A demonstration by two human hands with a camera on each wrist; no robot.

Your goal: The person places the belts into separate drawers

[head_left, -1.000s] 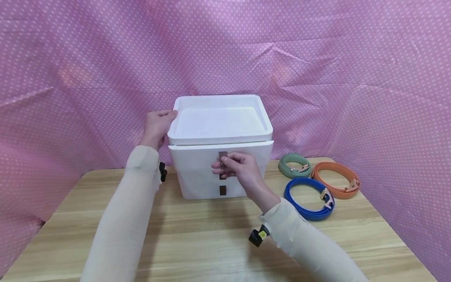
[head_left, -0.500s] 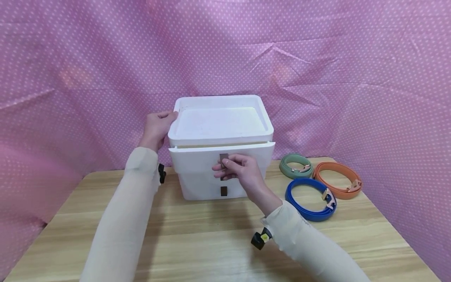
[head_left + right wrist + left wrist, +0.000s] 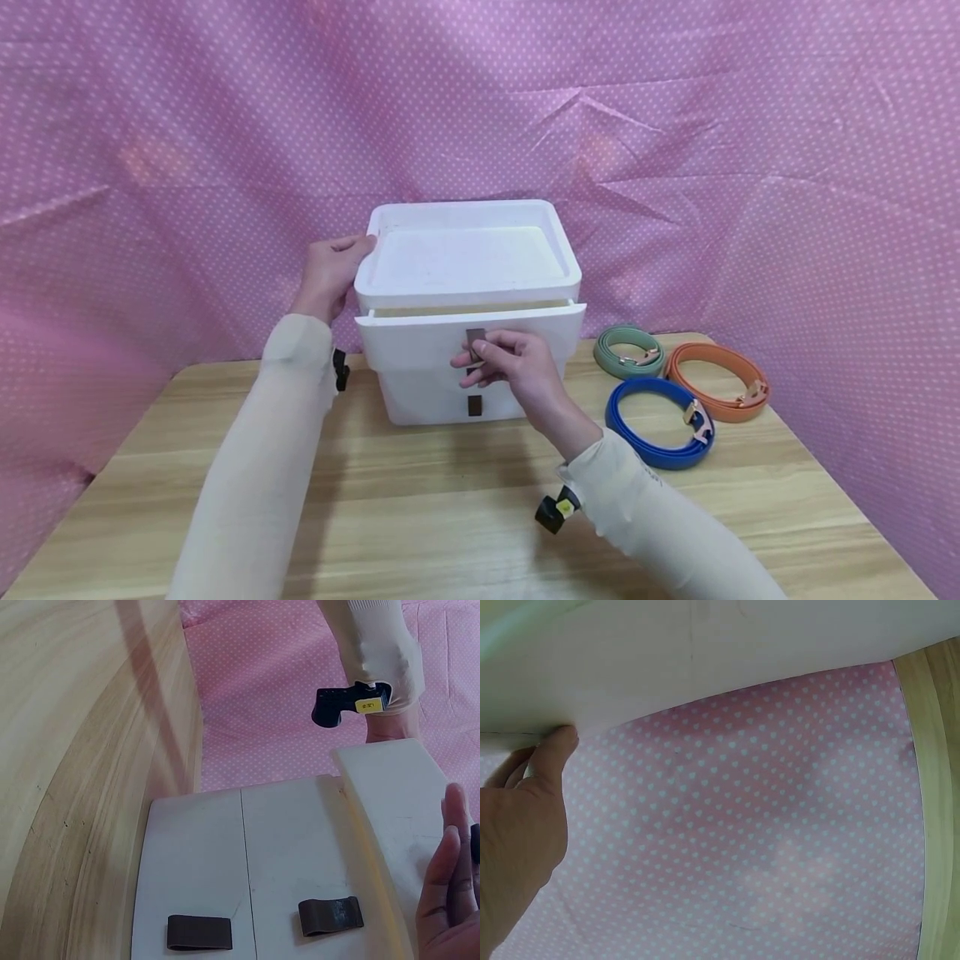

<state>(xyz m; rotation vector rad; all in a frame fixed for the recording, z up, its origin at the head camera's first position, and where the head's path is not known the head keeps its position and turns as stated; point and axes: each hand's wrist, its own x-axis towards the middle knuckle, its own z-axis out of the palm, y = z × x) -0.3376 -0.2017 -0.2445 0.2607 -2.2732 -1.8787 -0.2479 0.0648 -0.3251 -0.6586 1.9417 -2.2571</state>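
Observation:
A white drawer box [image 3: 468,254] with a recessed top stands at the back of the table. My left hand [image 3: 330,271] grips its upper left edge, thumb at the rim; the left wrist view shows the fingers [image 3: 547,761] against the box's side. Its top drawer [image 3: 405,343] is pulled part way out, leaving a narrow gap under the top. With thumb and forefinger my right hand [image 3: 517,367] pinches the dark brown pull tab [image 3: 476,337] on that drawer's front. The right wrist view shows two lower drawers, pushed in, with brown loop tabs [image 3: 330,916].
To the right of the box lie three coiled belts: a green one [image 3: 604,357], an orange one [image 3: 720,408] and a blue one [image 3: 660,457] in front. The wooden table [image 3: 420,517] has a pink dotted curtain [image 3: 480,100] behind and at its sides.
The top drawer has slid out a little toward me, widening the gap below the top, with my right hand on its tab. My left hand keeps its hold on the box's edge.

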